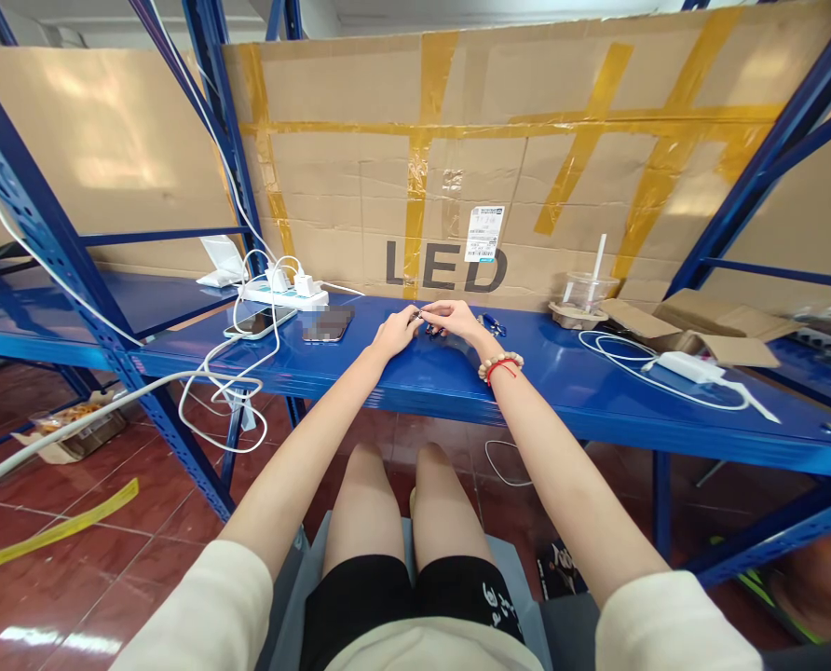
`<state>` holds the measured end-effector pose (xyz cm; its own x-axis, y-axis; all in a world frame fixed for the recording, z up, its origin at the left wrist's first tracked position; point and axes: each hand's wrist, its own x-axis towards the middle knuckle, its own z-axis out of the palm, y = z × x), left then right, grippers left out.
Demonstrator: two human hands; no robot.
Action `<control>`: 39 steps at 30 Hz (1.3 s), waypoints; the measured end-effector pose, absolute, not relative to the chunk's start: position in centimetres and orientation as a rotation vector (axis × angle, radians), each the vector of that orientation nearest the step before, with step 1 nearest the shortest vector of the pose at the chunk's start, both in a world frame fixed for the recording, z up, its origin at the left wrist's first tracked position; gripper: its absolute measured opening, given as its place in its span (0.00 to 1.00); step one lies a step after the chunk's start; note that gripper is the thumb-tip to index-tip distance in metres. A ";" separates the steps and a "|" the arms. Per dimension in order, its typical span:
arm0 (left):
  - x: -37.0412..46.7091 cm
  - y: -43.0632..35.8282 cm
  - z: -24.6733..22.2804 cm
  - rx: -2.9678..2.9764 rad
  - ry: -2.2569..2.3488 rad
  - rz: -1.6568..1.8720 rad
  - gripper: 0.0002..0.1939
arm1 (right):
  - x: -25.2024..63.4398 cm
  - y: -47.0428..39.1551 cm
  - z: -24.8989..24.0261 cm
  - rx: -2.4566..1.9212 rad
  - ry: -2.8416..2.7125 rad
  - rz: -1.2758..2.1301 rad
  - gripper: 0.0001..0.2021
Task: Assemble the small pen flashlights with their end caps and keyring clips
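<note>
Above the blue shelf (555, 373), both hands meet, their fingertips pinched together. My left hand (395, 332) grips one side of a small shiny metal piece (419, 315), too small to identify further. From the other side, my right hand (456, 319), with a bead bracelet and red string on its wrist, pinches the same piece. Small dark and metallic bits lie under my right hand, partly hidden by its fingers. Just right of that wrist rests a small cluster of blue and silver pieces (492, 324), perhaps keys.
Left of my hands lie two phones (260, 322) and a white power strip (286, 296) with cables. A clear cup (587, 291) with a straw, an open carton (715, 321) and a white adapter (691, 366) sit right. Behind stands a large cardboard box (332, 186).
</note>
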<state>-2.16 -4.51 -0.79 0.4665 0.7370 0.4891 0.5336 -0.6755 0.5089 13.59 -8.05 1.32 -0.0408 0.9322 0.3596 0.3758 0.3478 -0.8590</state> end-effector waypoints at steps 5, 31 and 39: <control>-2.2 -4.4 -0.8 2.440 1.085 1.019 0.10 | 13.6 -7.9 1.2 -1.172 -1.626 0.707 0.21; -2.1 -4.7 -0.5 2.356 1.116 1.146 0.11 | 13.8 -7.6 1.3 -1.108 -1.528 0.658 0.21; -1.7 -3.5 -1.3 2.456 0.936 1.202 0.10 | 13.6 -8.0 1.6 -1.096 -1.547 0.687 0.21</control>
<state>-1.74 -3.54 -1.28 0.4526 0.6455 0.6152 0.4384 -0.7619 0.4768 13.60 -7.98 1.64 -0.0082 0.9042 0.4271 0.2889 0.4110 -0.8646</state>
